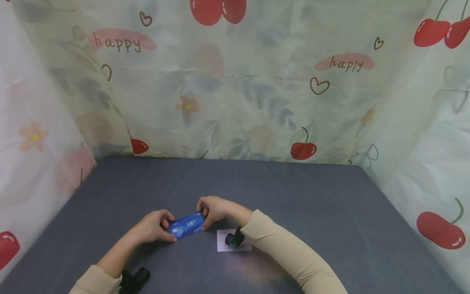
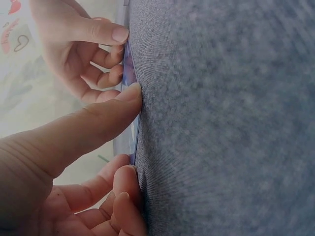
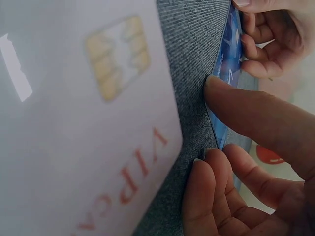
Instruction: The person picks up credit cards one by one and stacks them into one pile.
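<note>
A blue VIP card (image 1: 187,226) lies at table level, slightly slanted, with a gold chip near its left end. My left hand (image 1: 153,227) pinches its left end, thumb at the near edge and fingers at the far edge. The right hand (image 1: 216,209) grips the right end the same way. From the left wrist view, the card (image 2: 129,66) appears nearly edge-on, close against the cloth. A pale pink-white VIP card (image 3: 59,128) with a gold chip shows large in the right wrist view, lying below the right wrist.
Dark grey cloth covers the table (image 1: 293,196). Curtains (image 1: 235,81) printed with cherries, hearts and "happy" stand at the back and both sides. Each wrist wears a black camera, one (image 1: 232,240) overlapping the pale card in the head view.
</note>
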A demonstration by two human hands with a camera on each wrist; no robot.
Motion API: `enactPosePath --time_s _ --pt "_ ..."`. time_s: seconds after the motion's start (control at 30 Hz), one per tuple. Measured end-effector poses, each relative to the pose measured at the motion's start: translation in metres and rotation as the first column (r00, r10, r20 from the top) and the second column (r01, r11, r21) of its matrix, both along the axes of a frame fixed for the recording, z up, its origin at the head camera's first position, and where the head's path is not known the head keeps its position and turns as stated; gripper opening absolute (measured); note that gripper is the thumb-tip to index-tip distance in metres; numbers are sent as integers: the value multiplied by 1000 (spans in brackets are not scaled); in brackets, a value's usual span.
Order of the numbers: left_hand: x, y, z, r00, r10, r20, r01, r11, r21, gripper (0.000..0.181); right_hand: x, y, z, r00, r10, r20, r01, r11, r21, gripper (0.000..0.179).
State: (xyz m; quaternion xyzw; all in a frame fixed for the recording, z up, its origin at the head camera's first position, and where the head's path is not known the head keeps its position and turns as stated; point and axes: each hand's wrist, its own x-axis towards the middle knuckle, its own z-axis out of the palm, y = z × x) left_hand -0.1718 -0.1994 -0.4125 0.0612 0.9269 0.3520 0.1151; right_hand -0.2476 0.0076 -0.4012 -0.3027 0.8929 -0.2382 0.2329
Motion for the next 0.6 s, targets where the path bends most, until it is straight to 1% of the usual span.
enactPosePath --time_s 0.1,0.33,0.6 --pt "0 0 0 1000 3 7 -3 1000 -5 49 1 0 1 1000 -1 -3 1 1000 -1 46" --pt "1 2 0 1000 11 -19 -11 1000 -23 49 0 -1 0 1000 -9 13 9 1000 -6 47" --pt "2 5 2 999 35 -10 -35 998 -52 51 0 -3 -2 999 -23 32 23 1000 -17 47"
